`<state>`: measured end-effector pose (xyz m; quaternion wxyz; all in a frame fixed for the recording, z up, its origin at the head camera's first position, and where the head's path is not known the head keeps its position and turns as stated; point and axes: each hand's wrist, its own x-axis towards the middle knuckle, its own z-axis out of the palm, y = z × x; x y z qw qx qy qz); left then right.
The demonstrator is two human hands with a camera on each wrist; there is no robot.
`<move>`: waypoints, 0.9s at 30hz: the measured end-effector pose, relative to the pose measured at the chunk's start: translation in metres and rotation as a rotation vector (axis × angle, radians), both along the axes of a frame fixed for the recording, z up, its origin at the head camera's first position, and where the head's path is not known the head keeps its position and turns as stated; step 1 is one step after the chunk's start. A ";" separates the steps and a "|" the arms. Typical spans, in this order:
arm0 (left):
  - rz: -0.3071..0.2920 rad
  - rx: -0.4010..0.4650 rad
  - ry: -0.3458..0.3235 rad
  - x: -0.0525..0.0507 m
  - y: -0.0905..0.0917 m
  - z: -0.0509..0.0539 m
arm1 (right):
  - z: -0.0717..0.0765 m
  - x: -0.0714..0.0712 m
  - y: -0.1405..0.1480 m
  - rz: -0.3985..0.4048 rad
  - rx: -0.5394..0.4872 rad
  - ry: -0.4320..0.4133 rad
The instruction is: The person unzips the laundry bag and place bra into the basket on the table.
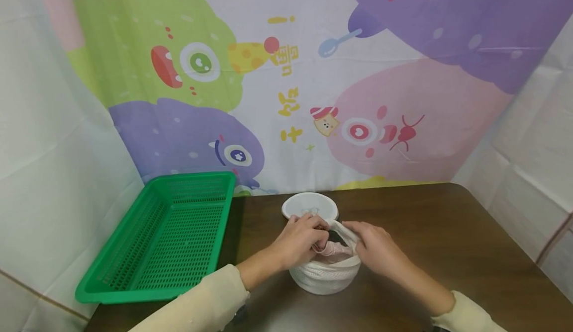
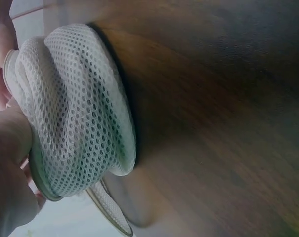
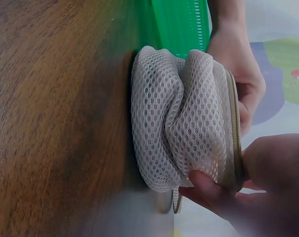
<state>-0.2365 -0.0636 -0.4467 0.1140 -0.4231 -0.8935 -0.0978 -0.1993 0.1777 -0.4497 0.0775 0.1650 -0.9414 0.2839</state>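
A round white mesh laundry bag (image 1: 324,280) stands on the table, its zipped top open. The bag's round lid flap (image 1: 311,204) lies folded back behind it. Pink cloth (image 1: 334,250) shows inside the opening. My left hand (image 1: 301,240) reaches over the left rim with curled fingers and holds the pink cloth; its fingertips are partly hidden. On the right, my right hand (image 1: 378,248) grips the bag's rim between thumb and fingers. In the right wrist view the mesh side (image 3: 159,118) sags in folds below the zip edge (image 3: 234,118).
A green plastic basket (image 1: 179,242) with slotted walls stands on the left of the brown wooden table (image 1: 425,212). Behind the table hangs a cloth printed with cartoon monsters (image 1: 295,163). White sheets (image 1: 58,138) cover the sides.
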 end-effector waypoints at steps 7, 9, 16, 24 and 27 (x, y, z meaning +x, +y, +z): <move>-0.043 0.020 0.108 0.000 0.001 -0.007 | 0.001 0.001 0.000 0.003 0.003 0.016; -0.043 0.015 0.104 0.000 0.001 -0.007 | 0.001 0.001 0.000 0.001 0.001 0.010; 0.038 -0.116 0.022 -0.002 0.006 0.002 | -0.001 0.001 0.001 0.009 -0.012 -0.049; 0.090 -0.153 -0.036 -0.006 0.010 0.003 | -0.006 0.002 0.002 0.053 0.022 -0.053; 0.080 -0.132 -0.023 -0.006 0.009 0.002 | -0.006 0.002 0.000 0.043 0.023 -0.057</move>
